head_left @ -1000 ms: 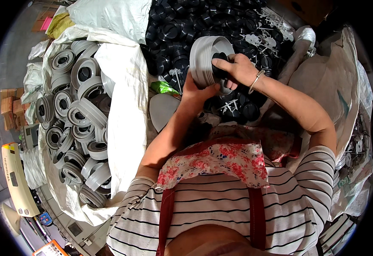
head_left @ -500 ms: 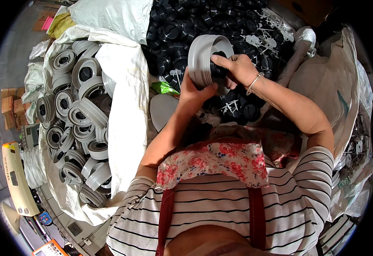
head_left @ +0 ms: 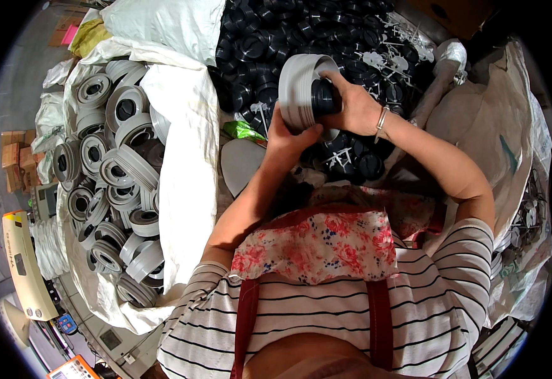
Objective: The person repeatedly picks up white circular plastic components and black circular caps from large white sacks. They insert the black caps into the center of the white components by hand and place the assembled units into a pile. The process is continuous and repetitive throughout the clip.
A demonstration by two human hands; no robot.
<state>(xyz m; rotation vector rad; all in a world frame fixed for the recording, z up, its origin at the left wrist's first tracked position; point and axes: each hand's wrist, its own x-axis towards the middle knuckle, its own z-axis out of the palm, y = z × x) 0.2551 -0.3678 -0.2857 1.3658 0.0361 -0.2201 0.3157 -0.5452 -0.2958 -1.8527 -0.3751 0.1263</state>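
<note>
A grey ribbed plastic ring (head_left: pixel 295 95) is held up on its side before me. My left hand (head_left: pixel 283 140) is closed on its lower left edge, the thumb along the near rim. A black round threaded cap (head_left: pixel 322 96) sticks partly out of the ring's right-hand opening. My right hand (head_left: pixel 356 108) wraps round that cap from the right, fingers closed; how deep the cap sits is hidden. Behind and below the hands lies a large heap of similar black caps (head_left: pixel 257 47). A few white spoked plastic pieces (head_left: pixel 340 156) rest on the caps.
At left, a white woven sack (head_left: pixel 190 126) stands full of grey rings (head_left: pixel 124 170), several with black centres. Another pale sack (head_left: pixel 478 120) is on the right. Cardboard boxes (head_left: pixel 14 161) and a cream-coloured machine (head_left: pixel 29 265) are at the far left.
My right hand has turned and changed its grasp, from thumb on the cap to fingers round its outer end. More of the black cap shows outside the ring.
</note>
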